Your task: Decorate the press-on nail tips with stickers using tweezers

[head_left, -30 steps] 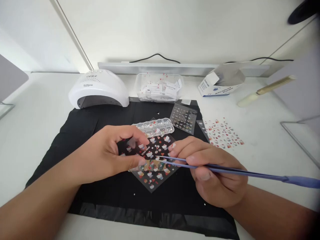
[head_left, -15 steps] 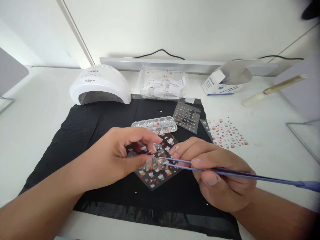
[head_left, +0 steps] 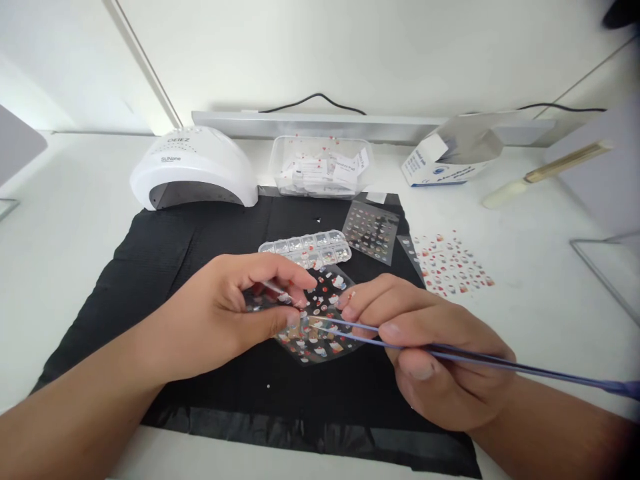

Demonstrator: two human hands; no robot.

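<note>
Right hand closed around tweezers, long axis pointing left, parted tips over the sticker sheet, nearest the left hand, curled, hold can't tell.

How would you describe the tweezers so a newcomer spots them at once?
Find the black mat. Above it, the right hand holds the tweezers, which point toward the left hand. They are the long, slim, two-armed blue-purple tool, unlike the flat, printed sticker sheet behind them.
</note>
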